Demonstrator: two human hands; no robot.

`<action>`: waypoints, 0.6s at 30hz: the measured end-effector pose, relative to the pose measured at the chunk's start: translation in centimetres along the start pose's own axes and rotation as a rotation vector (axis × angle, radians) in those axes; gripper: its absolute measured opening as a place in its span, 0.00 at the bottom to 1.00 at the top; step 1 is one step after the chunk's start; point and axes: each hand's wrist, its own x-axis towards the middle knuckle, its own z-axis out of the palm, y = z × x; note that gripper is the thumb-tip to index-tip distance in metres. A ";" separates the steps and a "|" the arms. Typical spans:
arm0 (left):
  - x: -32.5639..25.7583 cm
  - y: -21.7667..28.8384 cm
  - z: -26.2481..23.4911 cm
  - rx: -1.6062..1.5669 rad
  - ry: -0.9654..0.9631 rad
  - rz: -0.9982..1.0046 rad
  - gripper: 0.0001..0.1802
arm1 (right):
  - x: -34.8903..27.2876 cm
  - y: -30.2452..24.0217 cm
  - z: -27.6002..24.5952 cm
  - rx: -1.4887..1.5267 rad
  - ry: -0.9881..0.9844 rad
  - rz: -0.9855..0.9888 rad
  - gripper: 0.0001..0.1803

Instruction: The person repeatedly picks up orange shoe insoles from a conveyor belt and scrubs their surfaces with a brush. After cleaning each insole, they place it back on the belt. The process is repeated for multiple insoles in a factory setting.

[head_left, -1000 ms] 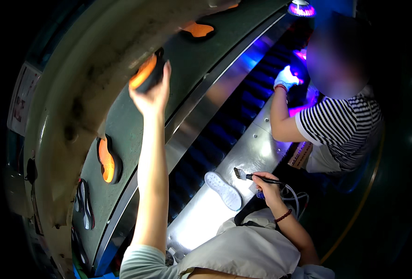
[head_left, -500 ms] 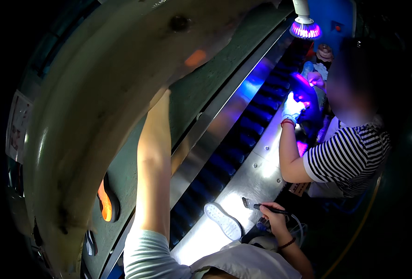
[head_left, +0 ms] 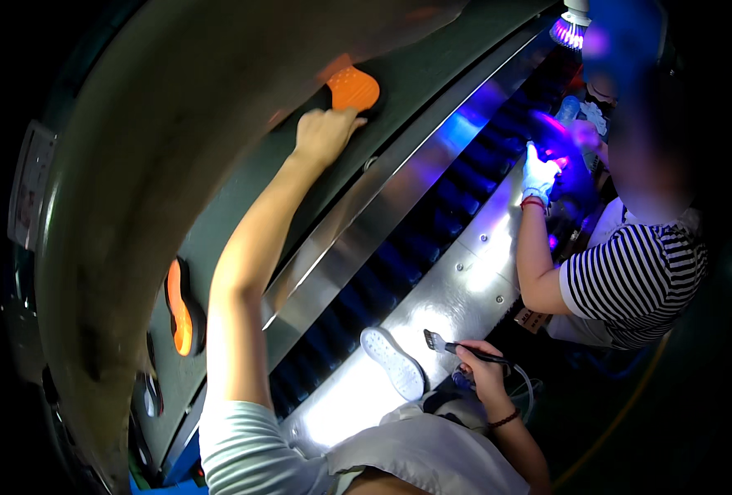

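Observation:
My left arm stretches over the dark green belt (head_left: pixel 259 198). At its end, my left hand (head_left: pixel 326 132) is closed at the near end of an orange shoe sole (head_left: pixel 354 87) with a dark rim; some fingertips are hidden. My right hand (head_left: pixel 483 369) grips a flat brush (head_left: pixel 442 342) with a black handle and a thin tube, its bristles pointing left above the metal ledge. Left of the brush, a white shoe sole (head_left: pixel 392 363) with small round marks lies on the bright metal ledge (head_left: pixel 325 421).
A large translucent curved cover (head_left: pixel 110 206) hangs over the belt's left side. Another orange-and-black sole (head_left: pixel 182 309) lies on the belt. Dark rollers (head_left: pixel 399 280) run beside the ledge. At right, a person in a striped shirt (head_left: pixel 630 280) works under a purple lamp (head_left: pixel 571 31).
My left hand has come into view from behind the cover, at an orange sole. The other orange sole on the belt shows farther up. The brush has shifted slightly left and up.

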 end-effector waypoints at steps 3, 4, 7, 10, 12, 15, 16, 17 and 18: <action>-10.2 1.7 -6.2 -0.005 0.101 -0.004 0.13 | -0.9 -0.2 1.3 -0.055 -0.111 0.015 0.07; -13.6 2.4 -8.0 0.018 0.084 -0.067 0.12 | -1.0 -0.3 1.7 -0.089 -0.140 0.014 0.07; -23.4 3.3 -11.9 -0.023 0.002 -0.192 0.20 | -1.5 -0.1 2.9 -0.166 -0.252 0.037 0.08; -29.5 4.6 -15.1 -0.116 0.122 -0.261 0.19 | -1.8 0.4 4.0 -0.228 -0.399 0.076 0.10; -33.2 6.2 -16.6 -0.277 0.344 -0.328 0.22 | -2.2 1.0 4.7 -0.242 -0.417 0.080 0.09; -38.9 9.9 -13.8 -0.657 1.210 -0.624 0.28 | -2.6 2.5 5.5 -0.237 -0.463 0.123 0.10; -37.6 10.3 -13.2 -0.686 1.500 -0.745 0.29 | -2.7 2.7 5.7 -0.241 -0.464 0.110 0.10; -36.4 11.0 -13.0 -0.730 1.704 -1.073 0.21 | -2.7 3.0 6.1 -0.241 -0.466 0.096 0.10; -37.1 11.3 -13.4 -1.170 1.570 -1.174 0.18 | -2.8 3.0 6.3 -0.239 -0.468 0.078 0.10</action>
